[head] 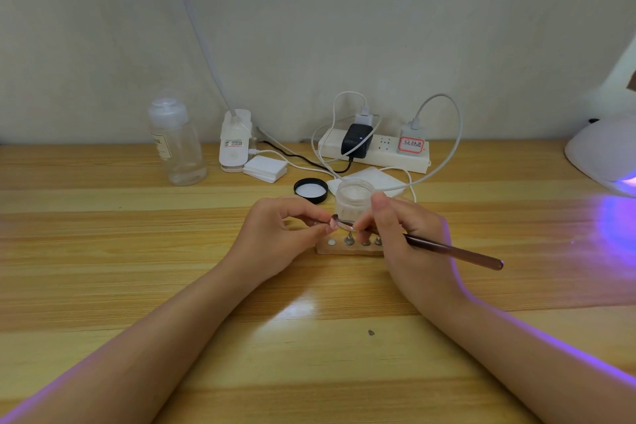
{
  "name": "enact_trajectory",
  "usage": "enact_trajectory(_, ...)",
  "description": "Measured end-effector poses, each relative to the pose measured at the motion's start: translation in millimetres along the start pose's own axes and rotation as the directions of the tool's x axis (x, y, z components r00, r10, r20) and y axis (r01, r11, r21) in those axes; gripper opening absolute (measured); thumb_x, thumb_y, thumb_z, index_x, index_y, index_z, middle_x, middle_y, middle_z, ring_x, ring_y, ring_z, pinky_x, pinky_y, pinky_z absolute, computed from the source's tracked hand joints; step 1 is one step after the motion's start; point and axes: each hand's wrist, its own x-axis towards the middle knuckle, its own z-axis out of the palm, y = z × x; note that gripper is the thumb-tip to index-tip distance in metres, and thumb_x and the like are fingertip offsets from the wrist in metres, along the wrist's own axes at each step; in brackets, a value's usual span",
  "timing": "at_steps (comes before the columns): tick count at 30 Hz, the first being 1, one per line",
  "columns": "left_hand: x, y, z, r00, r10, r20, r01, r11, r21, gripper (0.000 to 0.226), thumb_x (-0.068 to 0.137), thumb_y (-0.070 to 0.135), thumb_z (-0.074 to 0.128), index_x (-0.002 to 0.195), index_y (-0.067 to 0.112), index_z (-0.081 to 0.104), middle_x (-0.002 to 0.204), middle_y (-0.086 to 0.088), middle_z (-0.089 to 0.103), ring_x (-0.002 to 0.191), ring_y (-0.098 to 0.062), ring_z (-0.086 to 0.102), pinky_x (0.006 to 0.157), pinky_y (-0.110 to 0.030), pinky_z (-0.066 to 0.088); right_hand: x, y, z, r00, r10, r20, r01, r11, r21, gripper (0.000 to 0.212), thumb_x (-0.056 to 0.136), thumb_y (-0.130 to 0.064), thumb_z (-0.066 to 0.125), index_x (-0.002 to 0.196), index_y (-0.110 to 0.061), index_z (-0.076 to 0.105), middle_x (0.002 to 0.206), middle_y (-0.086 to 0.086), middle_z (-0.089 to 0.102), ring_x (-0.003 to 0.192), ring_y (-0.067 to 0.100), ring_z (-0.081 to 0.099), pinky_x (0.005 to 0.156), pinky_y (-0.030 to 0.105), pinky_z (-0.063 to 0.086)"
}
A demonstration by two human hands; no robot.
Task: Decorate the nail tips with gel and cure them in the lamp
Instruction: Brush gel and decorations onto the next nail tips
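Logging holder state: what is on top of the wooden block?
On the wooden block: one white disc and three metal stands. The right hand covers its right end.

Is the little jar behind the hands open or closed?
Open. The frosted jar has no lid on top; its black lid lies upside down on the table just left of it.

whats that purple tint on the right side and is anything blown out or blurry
Head view: violet light spills from the curing lamp at the right edge onto the table and rims both forearms; a white glare patch sits between the arms; the nail tip pinched in the left hand is small and soft.
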Motion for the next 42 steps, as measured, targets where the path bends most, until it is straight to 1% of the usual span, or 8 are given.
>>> enact_trajectory(6,0.2,-0.4,-0.3,1.0,0.013,-0.004,-0.013,1.0,0.023,0.024,0.072,0.009,0.075,0.072,0.032,0.07,0.072,0.005,0.069,0.073,-0.006,0.063,0.069,-0.019,0.049,-1.6,0.8,-0.2,1.0,-0.016,0.012,0.015,0.999,0.043,0.045,0.089,-0.045,0.035,0.056,-0.027,0.06,0.056,-0.003,0.061,0.059,0.011,0.058,0.068,0.032,0.046)
enact_trajectory(10,0.5,-0.5,0.1,1.0,0.003,-0.007,-0.003,1.0,0.011,0.016,0.072,0.014,0.075,0.072,0.03,0.071,0.07,0.005,0.069,0.07,-0.004,0.062,0.066,-0.015,0.047,-2.5,0.4,-1.1,0.999,0.043,-0.03,-0.037,0.988,0.151,0.05,0.088,-0.046,0.037,0.058,-0.016,0.063,0.057,-0.001,0.062,0.055,0.007,0.059,0.062,0.023,0.048)
enact_trajectory(12,0.6,-0.7,0.3,1.0,-0.002,-0.001,0.002,1.0,0.013,0.017,0.072,0.013,0.075,0.072,0.029,0.072,0.069,0.006,0.069,0.069,-0.003,0.061,0.065,-0.012,0.046,-1.5,0.1,-1.2,0.997,0.055,-0.054,-0.047,0.988,0.146,0.046,0.089,-0.044,0.04,0.061,-0.018,0.064,0.061,0.0,0.064,0.057,0.007,0.06,0.061,0.02,0.048)
enact_trajectory(17,0.2,-0.2,0.1,1.0,-0.011,0.007,0.011,1.0,0.006,0.019,0.072,0.01,0.075,0.072,0.029,0.071,0.068,0.005,0.069,0.068,-0.002,0.061,0.064,-0.011,0.044,0.2,-0.4,-0.9,0.997,0.063,-0.033,-0.063,0.998,0.006,0.041,0.09,-0.045,0.04,0.062,-0.027,0.063,0.064,-0.01,0.064,0.069,0.016,0.06,0.07,0.038,0.047)
enact_trajectory(20,0.3,0.7,0.5,1.0,-0.017,0.003,0.017,1.0,0.003,0.02,0.071,0.01,0.075,0.071,0.029,0.07,0.065,0.01,0.067,0.066,0.001,0.059,0.063,-0.008,0.042,-0.3,-1.9,0.1,0.999,0.037,-0.012,-0.037,0.999,-0.012,0.041,0.087,-0.049,0.036,0.061,-0.032,0.061,0.065,-0.011,0.064,0.067,0.012,0.058,0.073,0.034,0.045)
enact_trajectory(26,-0.2,2.0,0.5,1.0,-0.016,0.009,0.016,1.0,0.013,0.016,0.072,0.013,0.074,0.071,0.028,0.071,0.064,0.015,0.067,0.067,0.002,0.06,0.064,-0.008,0.043,-1.8,-0.9,-0.2,0.999,0.03,-0.029,-0.027,0.996,0.089,0.047,0.088,-0.045,0.037,0.055,-0.024,0.062,0.053,-0.002,0.06,0.062,0.017,0.057,0.07,0.036,0.046)
enact_trajectory(32,0.1,2.1,0.0,1.0,-0.018,0.015,0.018,1.0,0.019,0.01,0.073,0.014,0.074,0.076,0.023,0.072,0.071,0.007,0.069,0.07,-0.001,0.062,0.066,-0.01,0.045,0.4,-0.3,-0.4,0.995,0.061,-0.076,-0.058,0.997,0.047,0.041,0.091,-0.043,0.041,0.06,-0.027,0.063,0.064,-0.007,0.065,0.07,0.012,0.058,0.066,0.021,0.045)
enact_trajectory(42,1.0,0.9,0.8,0.999,-0.036,-0.014,0.037,0.999,0.025,0.021,0.072,0.008,0.074,0.071,0.029,0.07,0.071,0.004,0.07,0.069,-0.006,0.062,0.064,-0.012,0.045,-0.4,-2.8,0.7,0.999,0.039,0.001,-0.039,0.999,0.003,0.042,0.087,-0.049,0.036,0.058,-0.032,0.061,0.062,-0.01,0.064,0.068,0.014,0.056,0.069,0.031,0.044)
